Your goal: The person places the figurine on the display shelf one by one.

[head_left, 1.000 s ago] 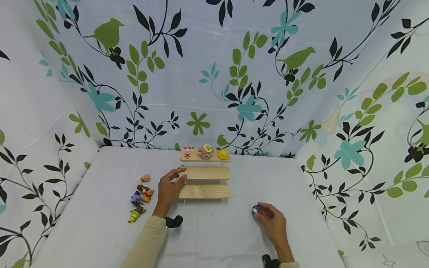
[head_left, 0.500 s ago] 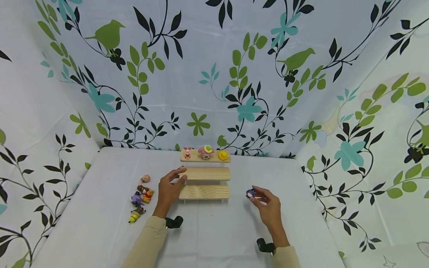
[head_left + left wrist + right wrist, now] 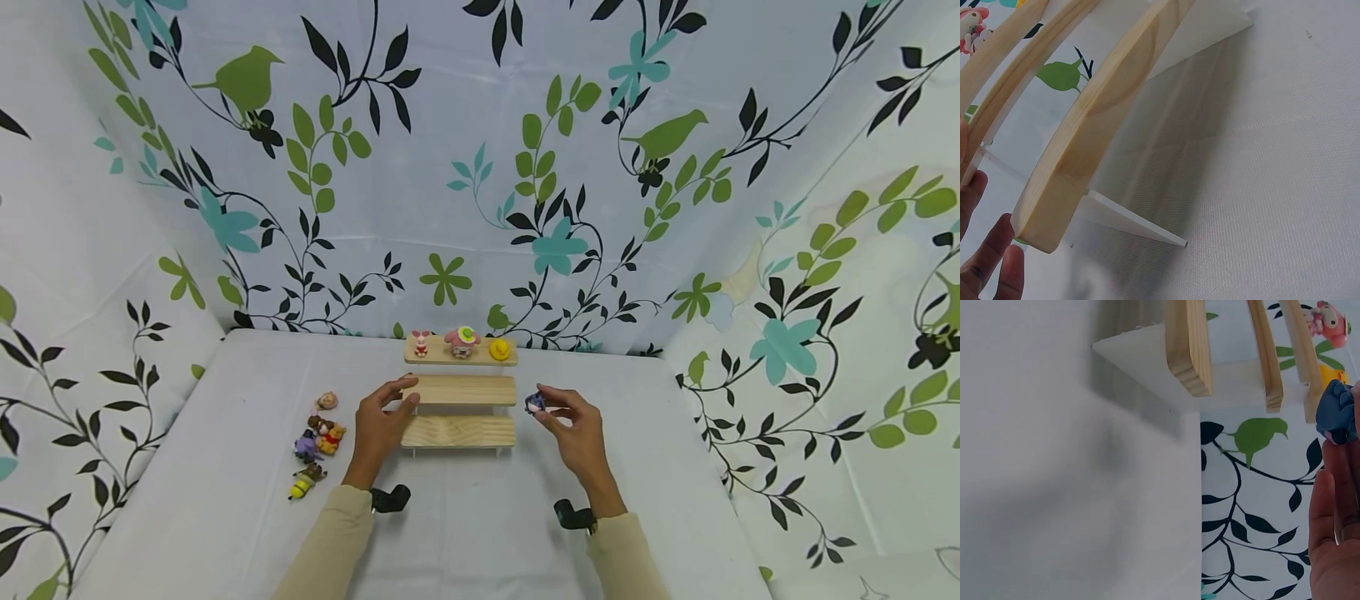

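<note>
A three-tier wooden display stand [image 3: 459,432] with white side supports stands mid-table. My left hand [image 3: 381,429] holds the left end of its middle board, index finger behind and thumb in front; in the left wrist view the other fingers [image 3: 999,250] sit near the lowest board's end. My right hand [image 3: 576,429] pinches a small dark-blue figurine [image 3: 535,403] between thumb and fingertips, just right of the middle board and apart from it. In the right wrist view this blue figurine [image 3: 1337,412] shows from behind, partly cut off by the frame edge.
On the top board stand a pink-and-white figurine [image 3: 421,344], a larger pink one [image 3: 461,341] and a yellow duck [image 3: 499,349]. Several figurines lie left of my left hand, among them a purple one [image 3: 307,447], an orange-red bear [image 3: 330,439] and a yellow-striped one [image 3: 302,486].
My right hand has moved up and left with the blue figurine, from the right of the table to beside the stand. My left hand stays at the middle board.
</note>
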`<state>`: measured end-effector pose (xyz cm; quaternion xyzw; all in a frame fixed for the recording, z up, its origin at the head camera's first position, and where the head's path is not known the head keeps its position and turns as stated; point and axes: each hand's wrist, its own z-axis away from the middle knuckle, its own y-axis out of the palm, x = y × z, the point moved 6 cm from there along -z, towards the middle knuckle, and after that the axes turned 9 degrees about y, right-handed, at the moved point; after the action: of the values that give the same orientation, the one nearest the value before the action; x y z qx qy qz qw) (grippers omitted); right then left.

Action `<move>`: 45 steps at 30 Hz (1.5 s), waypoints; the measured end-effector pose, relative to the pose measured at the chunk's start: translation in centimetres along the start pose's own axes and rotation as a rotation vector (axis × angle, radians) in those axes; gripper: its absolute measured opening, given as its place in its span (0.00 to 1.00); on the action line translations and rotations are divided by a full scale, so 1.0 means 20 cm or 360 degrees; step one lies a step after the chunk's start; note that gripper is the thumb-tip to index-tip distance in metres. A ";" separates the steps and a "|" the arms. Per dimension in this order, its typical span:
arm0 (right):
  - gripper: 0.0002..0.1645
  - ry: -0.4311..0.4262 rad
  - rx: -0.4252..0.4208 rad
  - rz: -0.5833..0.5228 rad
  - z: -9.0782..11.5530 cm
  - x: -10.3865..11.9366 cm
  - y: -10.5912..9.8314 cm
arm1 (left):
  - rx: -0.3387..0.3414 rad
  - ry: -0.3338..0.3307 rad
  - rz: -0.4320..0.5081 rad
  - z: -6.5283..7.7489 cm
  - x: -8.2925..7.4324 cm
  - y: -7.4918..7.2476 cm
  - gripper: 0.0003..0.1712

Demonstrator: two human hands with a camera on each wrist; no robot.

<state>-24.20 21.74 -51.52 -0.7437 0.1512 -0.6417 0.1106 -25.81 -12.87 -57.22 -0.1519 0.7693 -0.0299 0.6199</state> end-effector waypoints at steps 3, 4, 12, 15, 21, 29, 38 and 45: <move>0.27 -0.0035 0.0020 -0.0013 -0.04 0.03 0.05 | -0.0007 0.0005 0.0004 0.00 0.00 0.00 0.20; 0.27 -0.0044 0.0032 -0.0022 -0.05 0.04 0.06 | -0.0010 0.0007 0.0007 0.00 0.00 0.00 0.20; 0.25 -0.0073 0.0137 -0.0053 -0.14 0.06 0.17 | -0.0011 0.0018 0.0016 0.00 0.00 0.00 0.20; 0.24 -0.0093 0.0161 -0.0059 -0.16 0.08 0.19 | -0.0009 0.0013 0.0019 0.00 -0.01 -0.01 0.19; 0.23 -0.0060 0.0197 0.0001 -0.19 0.05 0.23 | -0.0001 0.0027 0.0019 0.00 -0.02 0.00 0.19; 0.24 -0.0039 0.0157 0.0066 -0.19 0.02 0.25 | -0.0022 0.0051 0.0038 0.00 -0.01 0.00 0.18; 0.28 0.0043 0.0053 0.0128 -0.16 0.02 0.24 | -0.0002 0.0062 0.0037 -0.01 -0.01 -0.01 0.19; 0.24 0.0037 0.0037 0.0161 -0.17 0.04 0.28 | -0.0011 0.0053 0.0020 -0.01 -0.01 -0.01 0.19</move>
<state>-27.99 16.32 -52.18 -0.7262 0.1823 -0.6457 0.1499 -25.85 -12.98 -56.99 -0.1488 0.7806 -0.0258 0.6066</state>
